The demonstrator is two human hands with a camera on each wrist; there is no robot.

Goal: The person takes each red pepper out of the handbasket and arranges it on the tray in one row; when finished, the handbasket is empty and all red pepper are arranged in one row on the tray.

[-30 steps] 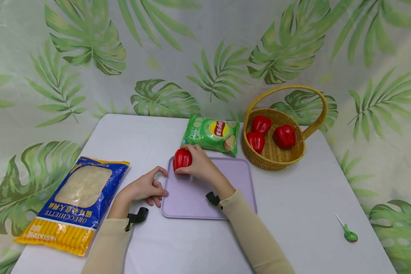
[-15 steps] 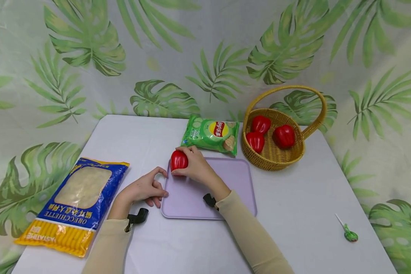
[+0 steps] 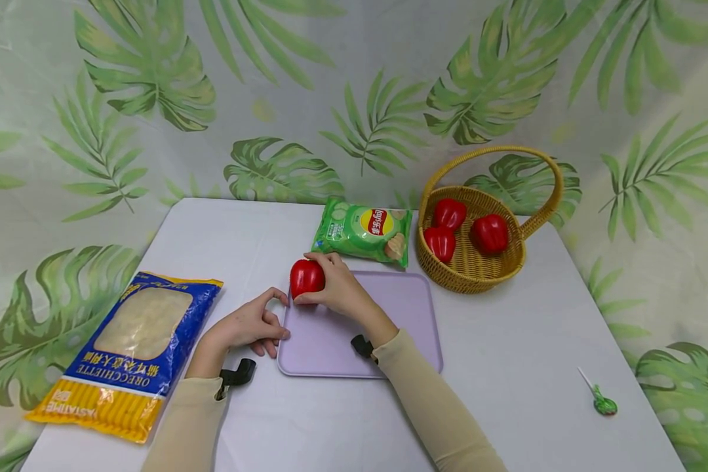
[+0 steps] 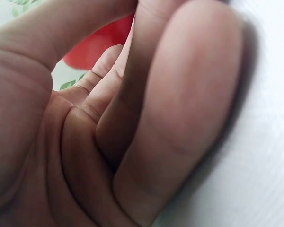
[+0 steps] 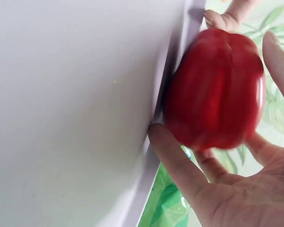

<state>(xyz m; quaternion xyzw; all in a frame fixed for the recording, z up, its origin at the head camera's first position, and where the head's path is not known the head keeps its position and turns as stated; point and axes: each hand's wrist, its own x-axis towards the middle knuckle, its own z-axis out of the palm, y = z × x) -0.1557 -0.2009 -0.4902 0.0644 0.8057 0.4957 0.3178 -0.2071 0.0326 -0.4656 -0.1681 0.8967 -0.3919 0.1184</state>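
A red bell pepper (image 3: 306, 279) stands at the back left corner of the lavender tray (image 3: 383, 328). The right hand (image 3: 342, 288) curves about its right side, fingers behind and thumb in front. From the right wrist, a gap shows between the thumb (image 5: 277, 61) and the pepper (image 5: 215, 90), and one fingertip touches the tray's rim. The left hand (image 3: 250, 321) lies at the tray's left edge, with its bent index finger and thumb tips at the rim. Its fingers (image 4: 189, 80) are loosely curled in the left wrist view and enclose nothing visible.
Behind the tray lies a green bag of chips (image 3: 362, 231). A wicker basket (image 3: 463, 282) at the back right holds three red bell peppers (image 3: 490, 234). A blue and yellow pasta bag (image 3: 130, 354) lies left, and a green lollipop (image 3: 604, 404) lies far right.
The right hand and the bell pepper have shifted a little left over the tray's corner. Lately the pepper has leaned further left while the hand stayed. The left hand has not moved.
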